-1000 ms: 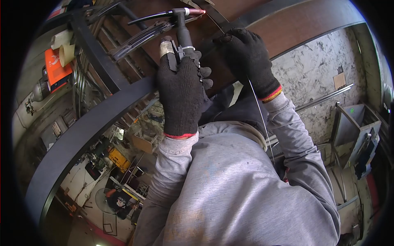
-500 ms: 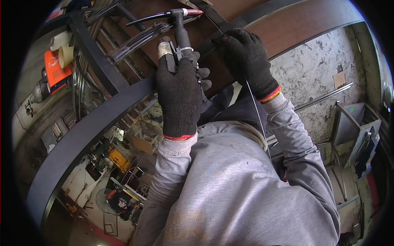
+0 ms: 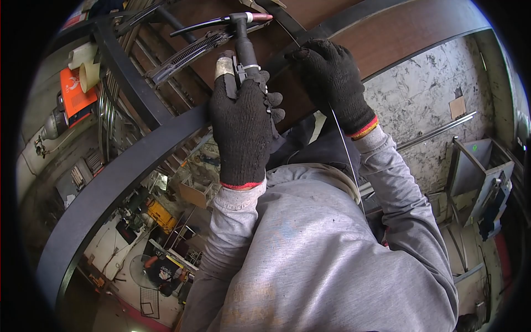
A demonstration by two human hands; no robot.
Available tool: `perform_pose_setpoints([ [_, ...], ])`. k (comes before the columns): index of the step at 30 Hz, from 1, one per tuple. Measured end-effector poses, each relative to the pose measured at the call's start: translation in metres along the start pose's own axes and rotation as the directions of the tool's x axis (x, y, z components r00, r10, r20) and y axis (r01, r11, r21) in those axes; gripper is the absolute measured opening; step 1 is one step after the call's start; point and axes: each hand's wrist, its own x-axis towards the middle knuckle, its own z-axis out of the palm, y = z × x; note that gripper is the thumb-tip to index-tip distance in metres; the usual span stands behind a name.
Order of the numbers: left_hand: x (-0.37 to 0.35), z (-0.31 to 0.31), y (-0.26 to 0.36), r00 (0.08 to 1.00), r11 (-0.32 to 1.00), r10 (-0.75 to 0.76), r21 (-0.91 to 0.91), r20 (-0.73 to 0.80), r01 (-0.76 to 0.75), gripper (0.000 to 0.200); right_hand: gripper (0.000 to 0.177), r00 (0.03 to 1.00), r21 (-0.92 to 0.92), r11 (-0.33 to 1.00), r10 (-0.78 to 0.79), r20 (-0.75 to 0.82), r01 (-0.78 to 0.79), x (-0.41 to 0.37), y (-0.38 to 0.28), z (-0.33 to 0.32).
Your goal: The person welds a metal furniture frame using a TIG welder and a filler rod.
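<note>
My left hand (image 3: 243, 122), in a black knitted glove with a pale wrap on one finger, closes round the handle of a welding torch (image 3: 244, 44). The torch head lies across the top of the handle, its reddish nozzle pointing right. To the right, my right hand (image 3: 332, 83), also gloved in black, pinches a thin metal rod (image 3: 345, 145). One end of the rod rises toward the nozzle; the other trails down past my wrist. Both hands are beside a dark curved metal frame (image 3: 127, 157) with brown panels (image 3: 387, 41).
An orange machine (image 3: 77, 94) stands at the left near a gas cylinder (image 3: 52, 124). Another person (image 3: 163, 271) is at the lower left beside a round fan. Metal tubes (image 3: 437, 130) and a metal frame structure (image 3: 478, 171) are at the right.
</note>
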Motion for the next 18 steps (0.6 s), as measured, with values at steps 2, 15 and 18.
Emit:
perform_pose_setpoints([
  [2,-0.001,0.0019,0.0003,0.999,0.999,0.04,0.037,-0.011,-0.04,0.033,0.041,1.0,-0.005,1.0,-0.011,-0.008,0.011,0.0007,-0.0013,-0.0022],
  [15,0.0023,-0.0008,-0.0036,1.0,1.0,-0.015,-0.006,-0.013,0.015,0.03,0.035,0.998,-0.025,0.999,-0.028,-0.055,0.027,0.0011,0.0001,-0.0004],
  [18,-0.0009,-0.0021,-0.0017,1.0,1.0,-0.011,-0.001,0.01,0.011,0.031,0.036,0.999,-0.032,0.999,-0.006,-0.047,0.005,0.0002,-0.0011,-0.0005],
])
